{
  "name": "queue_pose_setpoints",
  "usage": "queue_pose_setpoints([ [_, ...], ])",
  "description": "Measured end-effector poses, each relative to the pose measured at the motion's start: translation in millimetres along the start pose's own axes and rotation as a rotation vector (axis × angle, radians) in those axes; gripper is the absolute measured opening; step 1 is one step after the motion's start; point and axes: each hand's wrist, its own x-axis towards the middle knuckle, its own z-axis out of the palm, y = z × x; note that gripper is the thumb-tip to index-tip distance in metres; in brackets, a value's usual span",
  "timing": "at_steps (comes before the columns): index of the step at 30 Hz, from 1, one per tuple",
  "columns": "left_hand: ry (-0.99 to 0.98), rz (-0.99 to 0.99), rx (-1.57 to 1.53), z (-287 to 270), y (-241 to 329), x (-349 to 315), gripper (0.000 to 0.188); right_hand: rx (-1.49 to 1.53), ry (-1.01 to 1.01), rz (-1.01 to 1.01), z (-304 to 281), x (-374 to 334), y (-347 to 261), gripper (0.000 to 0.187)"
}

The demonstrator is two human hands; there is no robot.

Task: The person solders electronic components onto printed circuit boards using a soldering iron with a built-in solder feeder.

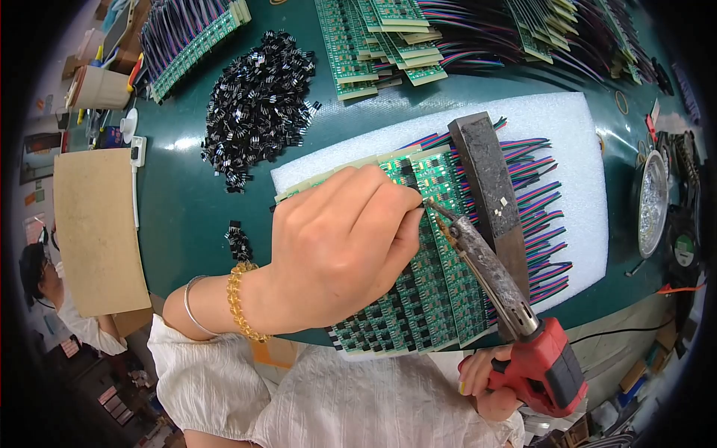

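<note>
My left hand (347,239) reaches over the green circuit boards (441,246), its thumb and fingers pinched on a small black connector that they mostly hide. In my right hand (489,381) is a soldering gun (549,369) with a red and black body, gripped near its lower end. Its long metal barrel slants up and left, and the tip is right by my left fingertips at one board's edge. The boards overlap in rows on a white foam sheet (582,172). Across their coloured wires (541,216) lies a dark rectangular bar (485,172).
A heap of black connectors (261,101) lies at the back left, with a smaller pile (239,240) nearer. More wired boards (388,45) are stacked at the back. A round metal dish (653,205) stands at right, cardboard (101,231) at left. Another person (56,287) is at far left.
</note>
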Motion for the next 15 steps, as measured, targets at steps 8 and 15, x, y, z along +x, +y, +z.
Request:
queue_pose_setpoints([
  [8,-0.011,-0.005,0.011,-0.1,-0.2,-1.7,0.021,-0.038,-0.095,-0.058,10.9,0.5,-8.1,0.079],
  [15,-0.024,-0.011,0.010,-0.7,1.1,-0.7,0.021,-0.048,-0.148,-0.052,10.1,2.9,-13.0,0.083],
])
